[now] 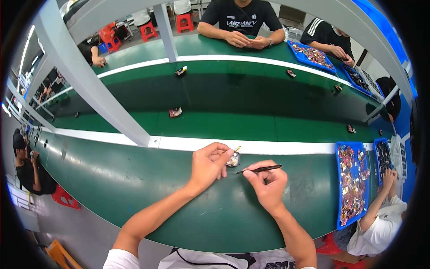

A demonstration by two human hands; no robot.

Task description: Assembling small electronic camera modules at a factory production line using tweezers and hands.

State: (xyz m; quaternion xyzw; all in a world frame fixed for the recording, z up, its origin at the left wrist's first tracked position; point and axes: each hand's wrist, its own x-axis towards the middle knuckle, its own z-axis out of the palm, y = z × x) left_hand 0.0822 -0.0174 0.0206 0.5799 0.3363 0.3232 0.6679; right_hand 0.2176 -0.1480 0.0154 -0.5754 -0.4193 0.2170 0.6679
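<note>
My left hand (208, 165) pinches a small dark electronic part (233, 158) with a shiny face, just above the green bench top (134, 179). My right hand (268, 183) grips thin black tweezers (261, 169) whose tip points left, almost touching the part. Both forearms come up from the lower edge.
A blue tray (352, 181) of small parts lies at my right, beside a seated person in white (380, 224). A green conveyor belt (251, 121) carries small parts (175, 112). Grey frame posts (89, 85) rise at the left. People sit across the line with more blue trays (312, 56).
</note>
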